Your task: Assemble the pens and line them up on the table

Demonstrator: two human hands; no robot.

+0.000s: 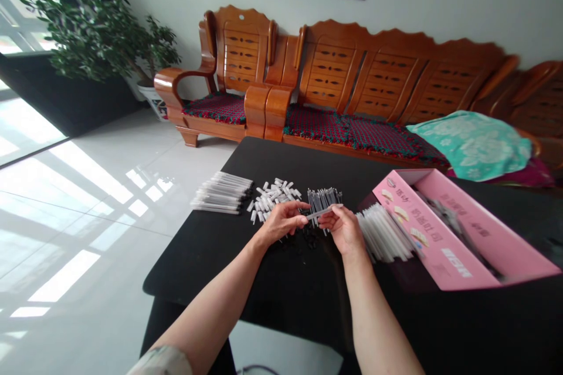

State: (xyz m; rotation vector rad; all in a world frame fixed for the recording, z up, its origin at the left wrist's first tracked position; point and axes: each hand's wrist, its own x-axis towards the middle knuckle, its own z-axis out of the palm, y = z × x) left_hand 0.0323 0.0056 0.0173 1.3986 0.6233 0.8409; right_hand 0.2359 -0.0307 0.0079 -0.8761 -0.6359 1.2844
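Observation:
Between my two hands lies a slim translucent pen barrel [318, 213], held nearly level above the table. My left hand [284, 223] pinches its left end with thumb and forefinger. At the other end, the fingers of my right hand [345, 230] close on it. Just behind is a row of dark pen refills [324, 196]. A heap of short white caps [271, 199] sits beyond my left hand. Small black pieces [311, 240] are scattered below the hands. To the right of my right hand lies a stack of whitish empty barrels [385, 234].
A row of white pens with dark ends [223, 192] lies at the left of the black table [211, 263]. An open pink box [422, 228] stands at the right, with dark contents. Behind are a wooden sofa [334, 70], a turquoise cloth [477, 143] and a potted plant [97, 29].

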